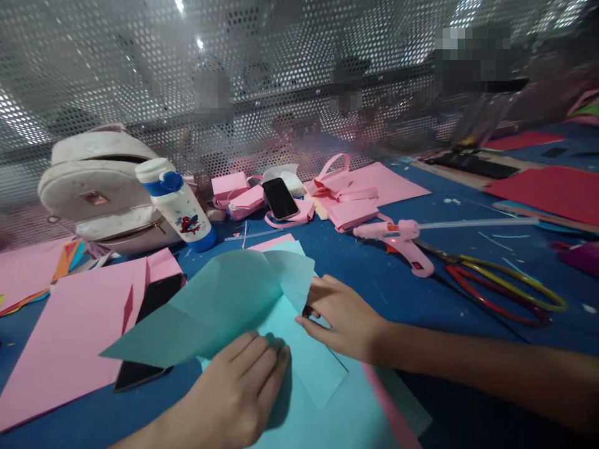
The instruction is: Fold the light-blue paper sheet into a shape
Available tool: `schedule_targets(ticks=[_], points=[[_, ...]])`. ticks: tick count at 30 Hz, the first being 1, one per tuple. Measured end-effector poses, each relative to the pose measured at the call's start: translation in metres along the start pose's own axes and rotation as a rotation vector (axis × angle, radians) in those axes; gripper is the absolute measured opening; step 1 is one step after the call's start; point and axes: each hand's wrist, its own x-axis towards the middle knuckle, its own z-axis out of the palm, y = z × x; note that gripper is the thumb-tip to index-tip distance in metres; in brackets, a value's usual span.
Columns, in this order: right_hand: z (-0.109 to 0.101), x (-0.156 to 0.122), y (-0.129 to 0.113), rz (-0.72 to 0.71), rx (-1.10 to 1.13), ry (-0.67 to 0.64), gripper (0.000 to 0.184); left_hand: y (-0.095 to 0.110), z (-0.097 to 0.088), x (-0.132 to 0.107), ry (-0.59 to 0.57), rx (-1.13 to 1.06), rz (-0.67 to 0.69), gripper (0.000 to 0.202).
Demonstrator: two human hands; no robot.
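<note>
A teal paper sheet [219, 299] lies partly folded on the blue table [355, 268], one flap raised. My left hand [234, 386] lies flat on the paper near the fold, fingers stretched out and together, pressing it down. My right hand [341, 315] pinches the folded edge of the teal paper at its right side, fingers closed on it. More teal paper [322, 399] lies underneath, with a pink strip along its right edge.
A pink sheet [70, 330] covers a dark phone [145, 337] at left. A white bag [98, 181] and bottle [180, 206] stand behind. Another phone [279, 198] leans on pink paper pieces. A pink glue gun [402, 240] and scissors [496, 287] lie at right.
</note>
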Motion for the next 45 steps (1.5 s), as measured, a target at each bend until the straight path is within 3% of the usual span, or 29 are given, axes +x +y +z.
schedule_targets(ticks=[6, 10, 13, 18, 24, 31, 34, 39, 45], points=[[-0.001, 0.0, -0.003, -0.018, -0.034, 0.026, 0.01, 0.001, 0.001, -0.003, -0.048, -0.064, -0.087, 0.034], [-0.005, -0.001, -0.003, -0.054, -0.053, 0.031, 0.001, -0.001, 0.001, -0.001, -0.173, -0.179, -0.256, 0.044], [-0.011, -0.001, 0.001, -0.045, 0.026, 0.008, 0.011, -0.008, 0.003, 0.0, -0.24, -0.26, -0.337, 0.051], [-0.018, 0.002, 0.011, 0.016, 0.056, 0.049, 0.02, -0.03, 0.003, -0.003, -0.302, -0.33, -0.265, 0.054], [-0.016, 0.003, 0.02, -0.133, -0.045, 0.054, 0.013, -0.048, -0.004, -0.003, -0.346, -0.405, -0.192, 0.058], [-0.011, 0.001, 0.02, -0.24, -0.168, 0.11, 0.007, -0.046, -0.006, 0.0, -0.32, -0.512, -0.153, 0.081], [-0.015, 0.002, 0.022, -0.387, -0.346, 0.19, 0.013, -0.047, -0.006, -0.002, -0.317, -0.561, -0.145, 0.087], [-0.021, 0.001, 0.022, -0.676, -0.594, 0.272, 0.024, -0.048, -0.006, -0.002, -0.275, -0.71, -0.216, 0.079], [-0.018, 0.001, 0.021, -0.671, -0.541, 0.288, 0.024, -0.03, -0.009, 0.01, -0.192, -0.724, -0.42, 0.041]])
